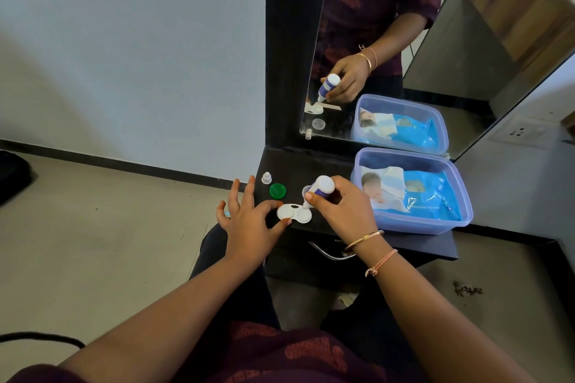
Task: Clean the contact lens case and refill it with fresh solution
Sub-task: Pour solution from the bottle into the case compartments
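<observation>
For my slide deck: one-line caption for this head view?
Right hand tips a white-and-purple solution bottle over the white two-well lens case, steadied by the left hand.

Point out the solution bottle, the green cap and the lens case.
solution bottle [325,185]: head view, white body.
green cap [277,190]: head view, top face.
lens case [287,212]: head view, left well.

Right: plastic tub [413,228] fills that side of the worktop [314,165].
Back: mirror [389,40] walls it off.
Left rear: green cap [277,190] and small white cap [266,178] stand near the edge.
Centre rear: bare strip, passable.
</observation>
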